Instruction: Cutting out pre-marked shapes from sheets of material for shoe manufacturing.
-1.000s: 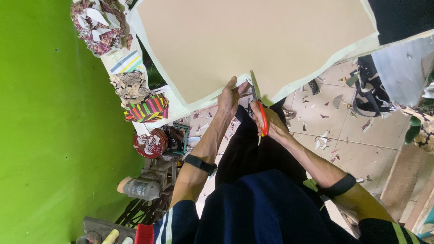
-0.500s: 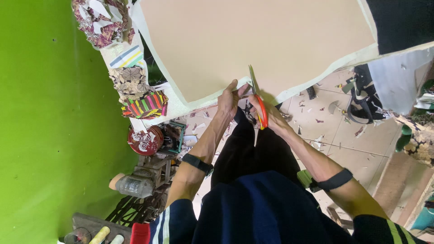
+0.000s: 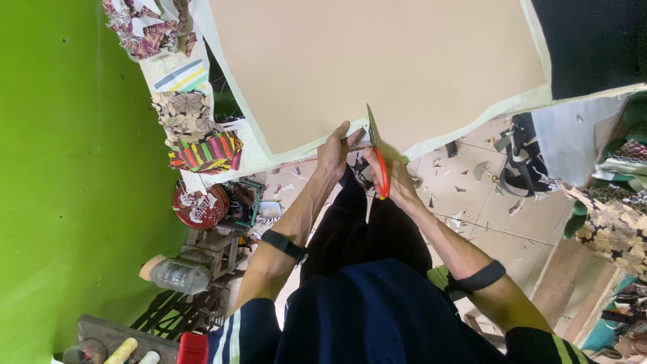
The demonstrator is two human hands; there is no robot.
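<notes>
A large beige sheet (image 3: 377, 61) lies on pale green fabric (image 3: 472, 120) across a table, filling the top of the view. My right hand (image 3: 397, 178) grips orange-handled scissors (image 3: 377, 158), whose blades point up into the near edge of the sheet. My left hand (image 3: 335, 148) presses on the sheet's edge just left of the blades, fingers spread. Both wrists wear dark bands.
A green wall (image 3: 60, 182) fills the left. Stacked patterned fabrics (image 3: 199, 138) sit at the table's left end. Below them are a red round tin (image 3: 199, 205) and a sewing machine motor (image 3: 176, 273). Scraps litter the tiled floor (image 3: 485, 195). More patterned fabric (image 3: 617, 229) lies at right.
The view has shifted slightly. The scissors have advanced a little further into the sheet's edge, and my left hand stays beside them.
</notes>
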